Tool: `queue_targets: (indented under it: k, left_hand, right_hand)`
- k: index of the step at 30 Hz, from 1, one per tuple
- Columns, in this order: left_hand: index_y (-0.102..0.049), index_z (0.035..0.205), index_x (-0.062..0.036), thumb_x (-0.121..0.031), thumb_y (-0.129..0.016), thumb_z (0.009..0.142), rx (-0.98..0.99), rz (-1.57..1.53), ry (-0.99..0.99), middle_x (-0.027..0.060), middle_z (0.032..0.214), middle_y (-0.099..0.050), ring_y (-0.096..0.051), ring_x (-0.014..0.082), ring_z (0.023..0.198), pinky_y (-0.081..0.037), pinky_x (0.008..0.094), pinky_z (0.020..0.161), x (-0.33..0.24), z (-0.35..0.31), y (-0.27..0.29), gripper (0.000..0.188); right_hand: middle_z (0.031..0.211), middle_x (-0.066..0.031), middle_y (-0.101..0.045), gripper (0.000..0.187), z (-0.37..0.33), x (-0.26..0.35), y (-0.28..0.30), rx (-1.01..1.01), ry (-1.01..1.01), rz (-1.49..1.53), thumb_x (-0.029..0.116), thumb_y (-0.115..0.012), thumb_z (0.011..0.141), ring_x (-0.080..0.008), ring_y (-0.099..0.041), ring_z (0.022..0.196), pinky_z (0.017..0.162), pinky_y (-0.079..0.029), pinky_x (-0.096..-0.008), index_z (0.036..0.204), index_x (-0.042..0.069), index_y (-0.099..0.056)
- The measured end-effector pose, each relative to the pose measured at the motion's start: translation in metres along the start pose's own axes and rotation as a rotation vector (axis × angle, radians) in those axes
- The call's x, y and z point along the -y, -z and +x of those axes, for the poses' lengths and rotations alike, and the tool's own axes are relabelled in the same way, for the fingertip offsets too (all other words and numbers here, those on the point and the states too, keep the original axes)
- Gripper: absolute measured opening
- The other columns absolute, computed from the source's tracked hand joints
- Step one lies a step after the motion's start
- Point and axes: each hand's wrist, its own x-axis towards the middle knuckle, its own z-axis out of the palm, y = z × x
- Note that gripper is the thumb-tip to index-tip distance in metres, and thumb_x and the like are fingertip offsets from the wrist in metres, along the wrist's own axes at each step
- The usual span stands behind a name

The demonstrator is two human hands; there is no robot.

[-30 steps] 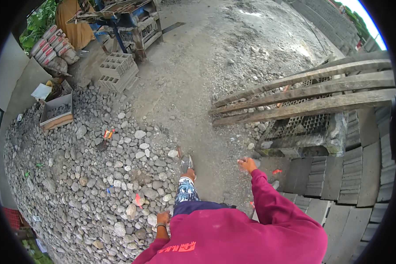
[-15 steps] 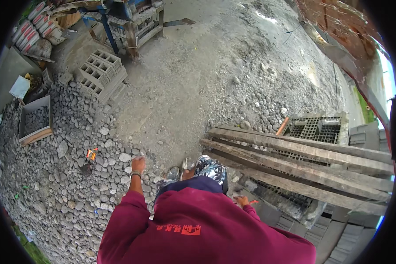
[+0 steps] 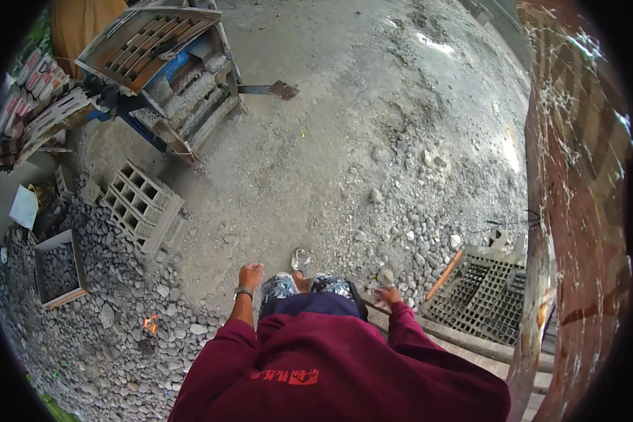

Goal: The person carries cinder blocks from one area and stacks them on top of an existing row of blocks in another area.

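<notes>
My left hand [image 3: 250,275], with a dark band at its wrist, hangs over the ground beside my left leg. Its fingers look curled in, and no object shows in them. Beside my right leg is my right hand [image 3: 387,296], low and near the ends of wooden beams [image 3: 464,343]; its fingers are smeared, so I cannot make out whether it holds anything. Neither hand visibly touches anything. Between the hands, a shoe [image 3: 301,259] stands on the grey gravelly ground [image 3: 281,190].
Hollow concrete blocks [image 3: 142,204] are stacked at the left, near a blue-framed machine [image 3: 176,77]. A wooden box [image 3: 83,271] of gravel sits on loose stones. To the right are a grid-like grate [image 3: 475,295], an orange bar [image 3: 443,276] and a rusty sheet [image 3: 577,211].
I have moved forward and the view has shifted. The machine and blocks appear larger and lower, while the wooden beams have mostly slipped behind my body and the rusty sheet. Both hands appear higher.
</notes>
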Motion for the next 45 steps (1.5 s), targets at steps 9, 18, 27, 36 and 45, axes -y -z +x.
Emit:
queue_targets:
  k: [9, 18, 27, 36, 45]
  left_hand:
    - [-0.057, 0.065, 0.0010, -0.018, -0.050, 0.077, -0.091, -0.154, 0.318, 0.0090, 0.056, -0.056, -0.054, 0.0197, 0.045, -0.043, 0.0343, 0.041, -0.160, 0.114, 0.021, 0.023]
    - [-0.058, 0.071, 0.0082, -0.017, -0.054, 0.076, -0.091, -0.113, 0.488, 0.0156, 0.064, -0.061, -0.058, 0.0256, 0.050, -0.047, 0.0374, 0.043, -0.376, 0.337, 0.017, 0.026]
    - [-0.065, 0.086, -0.0016, -0.033, -0.052, 0.082, -0.154, 0.001, -0.313, 0.0166, 0.088, -0.065, -0.063, 0.0314, 0.084, -0.048, 0.0375, 0.072, -0.751, 0.620, 0.036, 0.034]
    - [-0.066, 0.091, -0.0026, -0.038, -0.052, 0.081, -0.190, 0.088, -0.129, 0.0181, 0.091, -0.065, -0.061, 0.0341, 0.090, -0.047, 0.0399, 0.079, -0.848, 0.755, 0.069, 0.039]
    - [-0.065, 0.079, 0.0001, -0.034, -0.051, 0.078, -0.428, -0.273, 0.357, 0.0182, 0.077, -0.065, -0.064, 0.0314, 0.077, -0.049, 0.0404, 0.072, -0.830, 0.760, 0.184, 0.037]
  right_hand:
    - [0.085, -0.0146, -0.065, 0.045, 0.175, 0.454, 0.147, -0.215, 0.667, -0.166, 0.032, -0.059, 0.084, -0.0205, -0.065, 0.072, 0.064, -0.053, -0.0315, 0.107, -0.005, -0.059]
    - [0.077, -0.0132, -0.066, 0.040, 0.253, 0.540, 0.219, -0.012, 0.319, -0.208, 0.034, -0.061, 0.077, -0.0227, -0.067, 0.067, 0.063, -0.053, -0.0321, 0.097, -0.001, -0.065]
    - [0.085, -0.0103, -0.066, 0.032, 0.268, 0.611, 0.251, -0.141, 0.210, -0.384, 0.028, -0.059, 0.078, -0.0255, -0.064, 0.068, 0.053, -0.049, -0.0383, 0.102, 0.005, -0.060]
    - [0.074, -0.0135, -0.064, 0.031, 0.439, 0.920, 0.305, -0.091, 0.132, -0.323, 0.027, -0.055, 0.080, -0.0259, -0.063, 0.058, 0.044, -0.048, -0.0362, 0.096, 0.000, -0.060]
    - [0.069, -0.0132, -0.061, 0.033, 0.657, 1.432, 0.277, 0.020, 0.498, -0.366, 0.028, -0.055, 0.081, -0.0241, -0.061, 0.049, 0.037, -0.045, -0.0337, 0.098, 0.000, -0.058]
